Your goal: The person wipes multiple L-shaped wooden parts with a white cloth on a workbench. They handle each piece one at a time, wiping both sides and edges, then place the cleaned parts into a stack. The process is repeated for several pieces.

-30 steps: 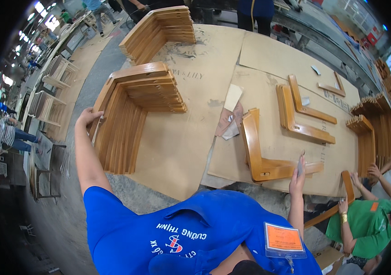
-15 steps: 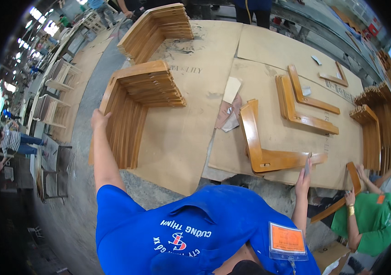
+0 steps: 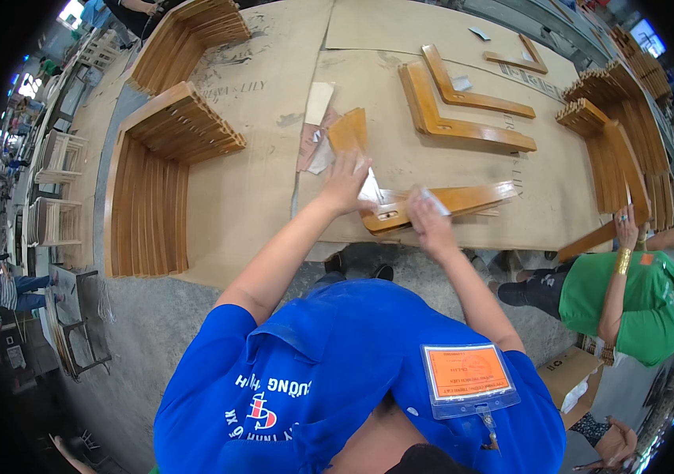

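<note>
An L-shaped varnished wooden part (image 3: 463, 199) lies at the table's near edge, its corner towards me. My left hand (image 3: 345, 188) rests on the part near that corner, fingers spread over its left leg. In my right hand (image 3: 433, 227) is a folded grey sheet of sandpaper (image 3: 435, 202), pressed against the right leg and slightly blurred. Beneath this part, the edge of another wooden piece shows. Further back lie more L-shaped parts (image 3: 471, 134), one beside the other.
Stacks of L-shaped parts stand on the left (image 3: 147, 197) and on the right (image 3: 593, 158). Paper scraps (image 3: 317, 118) lie on the cardboard-covered table (image 3: 258, 174). A co-worker in a green shirt (image 3: 621, 292) handles a wooden part at the right. An opened carton (image 3: 570, 379) sits below.
My left hand has left the left stack and come onto the L-shaped part. My right hand has moved left along its right leg with the sheet. The view has shifted right.
</note>
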The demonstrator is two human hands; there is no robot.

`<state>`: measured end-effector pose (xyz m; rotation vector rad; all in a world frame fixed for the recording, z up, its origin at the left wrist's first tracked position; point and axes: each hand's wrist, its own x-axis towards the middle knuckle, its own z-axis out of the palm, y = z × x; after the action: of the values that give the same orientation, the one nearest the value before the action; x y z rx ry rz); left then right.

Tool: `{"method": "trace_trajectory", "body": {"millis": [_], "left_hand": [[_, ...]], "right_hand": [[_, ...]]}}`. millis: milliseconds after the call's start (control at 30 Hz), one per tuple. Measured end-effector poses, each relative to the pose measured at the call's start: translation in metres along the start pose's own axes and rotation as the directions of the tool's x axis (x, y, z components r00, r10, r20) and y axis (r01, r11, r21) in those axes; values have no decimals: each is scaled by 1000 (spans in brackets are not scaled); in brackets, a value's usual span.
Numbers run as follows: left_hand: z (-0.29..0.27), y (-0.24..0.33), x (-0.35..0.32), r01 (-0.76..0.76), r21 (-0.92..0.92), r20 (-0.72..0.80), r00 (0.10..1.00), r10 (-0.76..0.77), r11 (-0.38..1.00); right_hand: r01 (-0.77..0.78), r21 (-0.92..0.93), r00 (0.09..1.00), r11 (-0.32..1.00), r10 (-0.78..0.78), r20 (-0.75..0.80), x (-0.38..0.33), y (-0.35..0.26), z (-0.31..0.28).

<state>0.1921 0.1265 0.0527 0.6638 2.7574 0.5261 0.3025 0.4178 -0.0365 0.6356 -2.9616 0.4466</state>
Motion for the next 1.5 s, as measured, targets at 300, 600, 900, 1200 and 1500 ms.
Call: {"method": "trace_trajectory", "body": {"millis": [300,600,900,1200,1500], "left_hand": [[10,24,-2,-97,292,301,954,4,952],[8,21,-6,-77,233,279,960,9,969],[8,23,-7,-51,172,246,969,7,984],[8,24,-5,-59,192,246,969,11,980],[8,25,-6,-35,171,250,968,-9,985]], "right_hand": [[-104,53,984,993,111,-141,13,-9,-7],[-232,44,968,972,235,-86,14,11,-30],[203,40,969,978,-195,-150,22,-50,33],[-661,304,683,686,718,-134,-12,114,-55],[-403,157,878,902,429,-212,-17,145,-51]]}}
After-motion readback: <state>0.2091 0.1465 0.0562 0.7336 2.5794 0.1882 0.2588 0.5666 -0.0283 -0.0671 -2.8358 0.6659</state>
